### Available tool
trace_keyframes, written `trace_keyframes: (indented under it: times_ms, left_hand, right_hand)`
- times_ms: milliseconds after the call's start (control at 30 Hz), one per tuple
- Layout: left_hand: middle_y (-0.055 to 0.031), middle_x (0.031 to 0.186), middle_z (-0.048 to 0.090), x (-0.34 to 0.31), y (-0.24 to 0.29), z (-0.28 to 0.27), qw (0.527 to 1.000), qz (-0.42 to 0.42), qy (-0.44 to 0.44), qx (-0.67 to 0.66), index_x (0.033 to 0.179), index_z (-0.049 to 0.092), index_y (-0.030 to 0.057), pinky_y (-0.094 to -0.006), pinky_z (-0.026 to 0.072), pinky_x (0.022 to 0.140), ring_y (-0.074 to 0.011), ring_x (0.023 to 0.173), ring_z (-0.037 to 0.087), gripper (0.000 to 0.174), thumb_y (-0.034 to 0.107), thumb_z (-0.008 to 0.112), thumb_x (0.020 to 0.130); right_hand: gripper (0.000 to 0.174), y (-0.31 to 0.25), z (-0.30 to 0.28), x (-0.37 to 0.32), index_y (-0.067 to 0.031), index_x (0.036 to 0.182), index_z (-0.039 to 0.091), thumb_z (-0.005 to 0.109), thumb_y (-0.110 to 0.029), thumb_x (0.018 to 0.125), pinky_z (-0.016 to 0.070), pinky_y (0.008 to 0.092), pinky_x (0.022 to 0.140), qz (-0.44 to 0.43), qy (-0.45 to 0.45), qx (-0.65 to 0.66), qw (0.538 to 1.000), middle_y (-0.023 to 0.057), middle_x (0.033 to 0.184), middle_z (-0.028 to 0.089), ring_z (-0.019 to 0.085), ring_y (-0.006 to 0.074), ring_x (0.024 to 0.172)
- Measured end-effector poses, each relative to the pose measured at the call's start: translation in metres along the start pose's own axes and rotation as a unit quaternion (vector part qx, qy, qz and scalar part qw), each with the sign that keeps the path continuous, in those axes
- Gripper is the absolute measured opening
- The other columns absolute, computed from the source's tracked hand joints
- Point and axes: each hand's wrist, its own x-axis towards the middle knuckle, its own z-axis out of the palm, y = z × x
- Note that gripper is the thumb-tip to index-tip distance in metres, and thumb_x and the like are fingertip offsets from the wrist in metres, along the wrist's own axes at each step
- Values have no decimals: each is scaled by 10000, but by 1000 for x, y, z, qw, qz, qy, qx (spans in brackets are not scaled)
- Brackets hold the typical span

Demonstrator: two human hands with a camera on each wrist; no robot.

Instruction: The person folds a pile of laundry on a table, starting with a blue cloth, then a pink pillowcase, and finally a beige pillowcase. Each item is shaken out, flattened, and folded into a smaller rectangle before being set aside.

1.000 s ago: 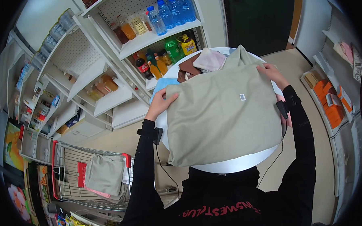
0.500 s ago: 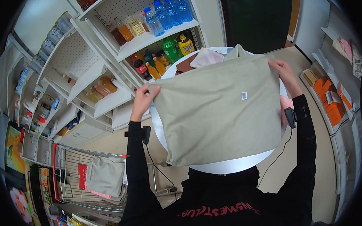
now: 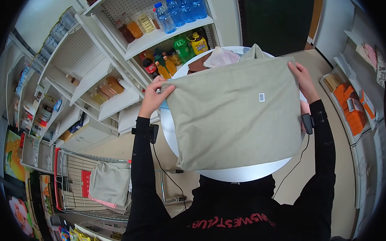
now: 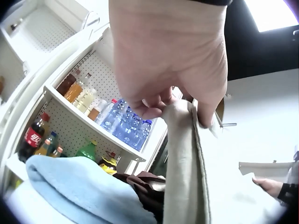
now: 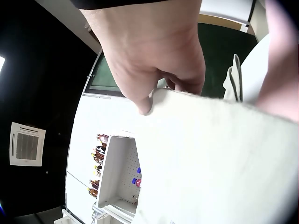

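Observation:
A grey-green piece of cloth (image 3: 231,119) with a small white barcode label (image 3: 262,97) is spread between my two hands over the round white table (image 3: 238,174). My left hand (image 3: 154,97) pinches its far left corner, thumb on the near side; the left wrist view shows the folded layers (image 4: 184,154) hanging from the fingers. My right hand (image 3: 304,82) pinches the far right corner, its thumb over the edge in the right wrist view. Behind the cloth lie a pale pink cloth (image 3: 221,58), a brown cloth (image 3: 197,65) and a light blue cloth (image 4: 84,186).
A shopping cart (image 3: 60,178) with folded cloths (image 3: 110,182) stands at left. Shelves hold water bottles (image 3: 175,11), drinks and a cola bottle (image 3: 149,66). Orange boxes (image 3: 347,109) sit on the right-hand shelf. A pink cloth (image 3: 304,108) shows at the table's right edge.
My left hand moved left and away from me, drawing the cloth's left corner outward. The right hand shifted slightly right, and the far edge now looks straighter and tauter.

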Motion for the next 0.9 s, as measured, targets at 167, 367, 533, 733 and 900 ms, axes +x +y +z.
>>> trace_keyframes:
  times_ms: [167,367,533,733,900]
  left_hand:
    - [-50,1022,651,-1,-7,-3,995,19,-49,87,1049,758,11,-295,463,914,-165,1015,593,259,235,811,932]
    - [-64,1026,651,-12,-5,5,972,35,-37,228,1050,750,0,-282,462,916,-173,1003,601,295,266,809,937]
    - [-37,1040,637,-19,8,3,989,-131,-30,68,1050,752,-8,-241,457,889,-130,1006,587,256,205,822,926]
    - [-10,1064,594,-16,-8,1,997,-9,43,-62,1052,768,-6,-219,441,821,-101,992,560,171,33,814,892]
    - [-24,1093,585,-17,5,-11,994,59,62,-69,1052,789,1,-259,508,901,-115,1041,596,196,-29,793,858]
  right_hand:
    - [423,20,-8,2,-33,1183,724,675,-427,1037,492,256,852,16,10,-43,999,-5,1002,710,626,79,923]
    - [376,35,-6,14,-33,1178,728,692,-378,1033,492,254,861,1,-30,-39,999,-13,1002,713,630,75,924]
    - [335,21,-3,9,-46,1169,734,703,-346,1025,492,245,878,5,-28,20,999,-10,1016,717,639,73,949]
    - [306,-4,-3,-4,-49,1200,744,746,-273,991,503,241,883,-48,-16,76,996,12,1062,731,652,82,961]
    - [276,-5,-15,-5,-76,1184,744,754,-263,982,495,239,897,-124,4,102,987,9,1062,718,642,85,988]
